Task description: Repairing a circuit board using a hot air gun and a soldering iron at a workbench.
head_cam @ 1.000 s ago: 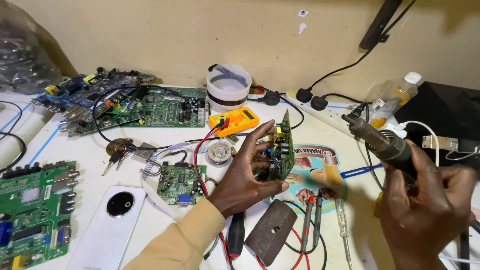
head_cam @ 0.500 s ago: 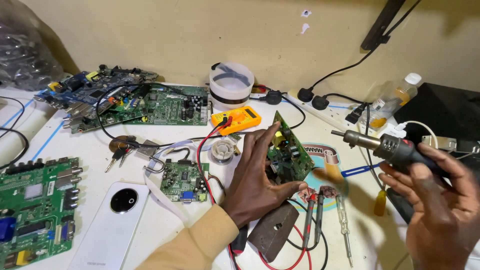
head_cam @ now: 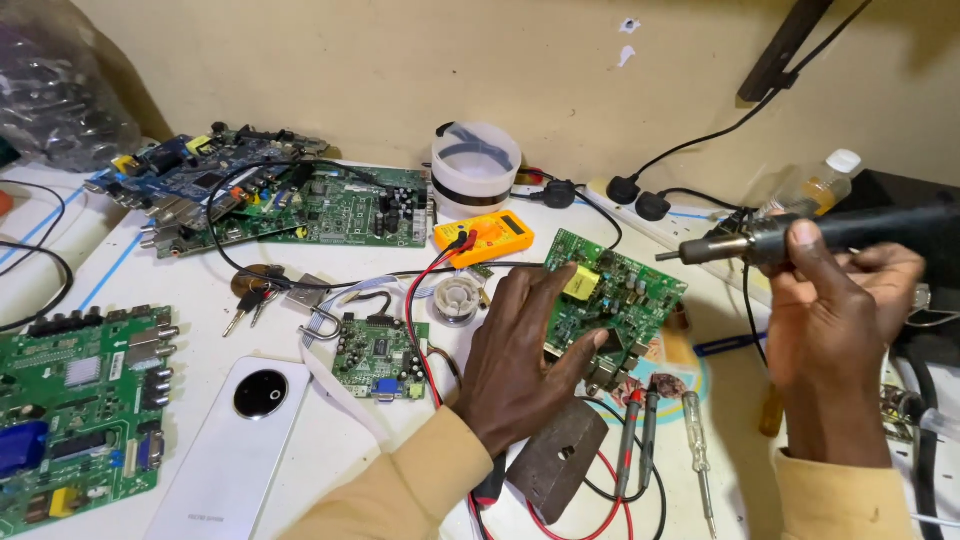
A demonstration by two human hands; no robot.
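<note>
Nearest, a white smartphone (head_cam: 235,440) lies face down at the left, beside a large green circuit board (head_cam: 75,410) at the near left edge. Right of them a dark wedge-shaped block (head_cam: 555,455) rests among red and black probe leads (head_cam: 635,440) and a clear-handled screwdriver (head_cam: 697,450).

Just beyond, the left hand (head_cam: 515,365) has its fingers closed around the near edge of a small green circuit board with a yellow component (head_cam: 612,290), tilting it up off the white table (head_cam: 190,285) so its populated face meets the tool, probably to steady it for work. The board is crowded with small dark and silvery parts.

To the right, the right hand (head_cam: 825,300) is clenched around a dark pen-shaped iron with a metal nozzle (head_cam: 760,240), the tip aimed left at the board but apart from it; whether it is a hot-air or soldering tool I cannot tell.

Farther back sit a tiny green board (head_cam: 378,350), a solder spool (head_cam: 458,298), a yellow multimeter (head_cam: 483,236), a white tape roll (head_cam: 475,165), more boards (head_cam: 300,200) and a plug strip (head_cam: 650,215)
</note>
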